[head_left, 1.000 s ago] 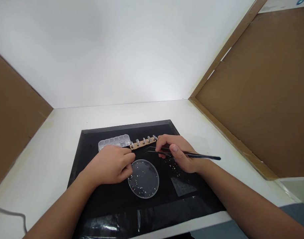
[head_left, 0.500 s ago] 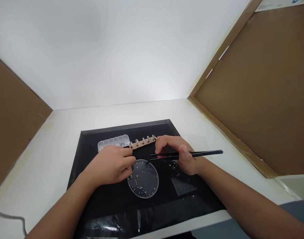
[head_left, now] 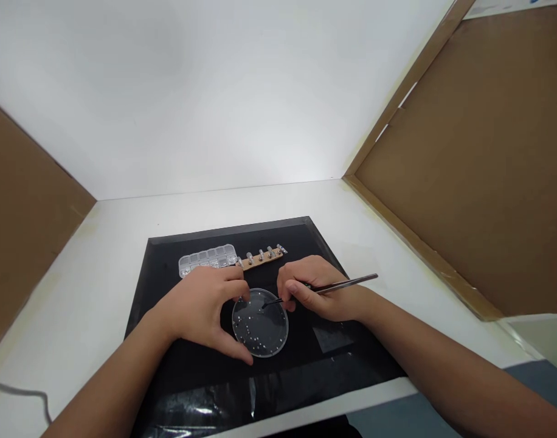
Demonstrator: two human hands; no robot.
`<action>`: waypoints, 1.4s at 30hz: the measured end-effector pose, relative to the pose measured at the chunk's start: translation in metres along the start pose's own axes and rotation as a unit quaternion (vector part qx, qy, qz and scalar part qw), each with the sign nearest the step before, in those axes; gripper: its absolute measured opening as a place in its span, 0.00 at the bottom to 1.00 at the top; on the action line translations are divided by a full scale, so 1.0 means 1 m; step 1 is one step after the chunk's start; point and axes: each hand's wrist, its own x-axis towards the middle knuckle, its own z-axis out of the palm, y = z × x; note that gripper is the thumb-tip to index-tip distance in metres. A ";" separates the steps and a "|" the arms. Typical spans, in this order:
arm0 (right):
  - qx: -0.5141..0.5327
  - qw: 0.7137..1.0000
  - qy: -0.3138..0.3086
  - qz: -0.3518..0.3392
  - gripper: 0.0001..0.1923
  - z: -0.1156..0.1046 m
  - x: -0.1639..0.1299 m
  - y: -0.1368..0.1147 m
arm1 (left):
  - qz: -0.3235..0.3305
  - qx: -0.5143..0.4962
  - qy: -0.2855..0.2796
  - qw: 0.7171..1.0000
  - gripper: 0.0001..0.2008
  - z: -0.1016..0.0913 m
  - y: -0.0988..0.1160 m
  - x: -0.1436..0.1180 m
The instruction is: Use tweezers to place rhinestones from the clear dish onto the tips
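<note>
We work at a white table boxed in by a plain white back wall and brown cardboard panels on either side, the right one edged with a wooden strip. A black mat covers the middle of the table, glossy along its near edge. On it lies a clear round dish scattered with tiny silvery beads. Our left hand cups the dish's left rim, thumb and fingers spread around it and touching the edge. Our right hand has its fingers pinched on slim tweezers — the tip dips into the dish among the beads. Behind the hands sit a clear compartment box and, just beside it, a tan strip carrying small metal pieces. A grey cable trails at the table's left edge.
</note>
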 end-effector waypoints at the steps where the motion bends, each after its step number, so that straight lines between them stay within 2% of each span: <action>1: 0.001 1.000 -0.001 0.003 0.23 0.000 0.000 -0.001 | -0.003 0.000 -0.002 1.000 0.37 0.000 0.000 0.000; 6: -0.020 0.999 -0.025 0.002 0.21 0.001 0.001 -0.007 | -0.014 0.002 -0.027 1.000 0.39 0.001 0.000 0.000; 11: -0.058 0.996 -0.068 -0.021 0.19 0.006 0.004 -0.006 | -0.029 0.051 -0.064 0.996 0.42 0.001 0.001 0.003; 18: -0.079 0.993 -0.078 -0.035 0.19 0.006 0.004 -0.004 | -0.052 0.071 -0.079 0.993 0.39 0.000 0.001 0.002; 23: -0.071 0.994 -0.083 -0.012 0.17 0.003 0.004 -0.008 | -0.062 0.060 -0.086 0.993 0.43 -0.003 0.003 0.003; 24: -0.068 0.994 -0.083 -0.002 0.16 0.003 0.004 -0.008 | -0.063 0.057 -0.089 0.992 0.43 -0.003 0.003 0.003; 27: -0.039 0.994 -0.093 0.036 0.02 0.003 0.003 -0.010 | -0.067 0.054 -0.096 0.992 0.43 -0.004 0.004 0.003; 29: -0.030 0.993 -0.102 0.051 0.12 0.004 0.002 -0.010 | -0.075 0.049 -0.100 0.991 0.42 -0.004 0.004 0.003; 30: -0.034 0.993 -0.104 0.053 0.14 0.004 0.002 -0.010 | -0.078 0.047 -0.100 0.991 0.41 -0.004 0.004 0.004; 37: -0.038 0.993 -0.106 0.047 0.06 0.001 0.004 -0.004 | -0.078 0.052 -0.103 0.990 0.42 -0.004 0.005 0.003; 42: -0.066 0.994 -0.082 0.010 0.15 -0.001 0.005 0.002 | -0.075 0.059 -0.103 0.990 0.43 -0.006 0.006 0.002</action>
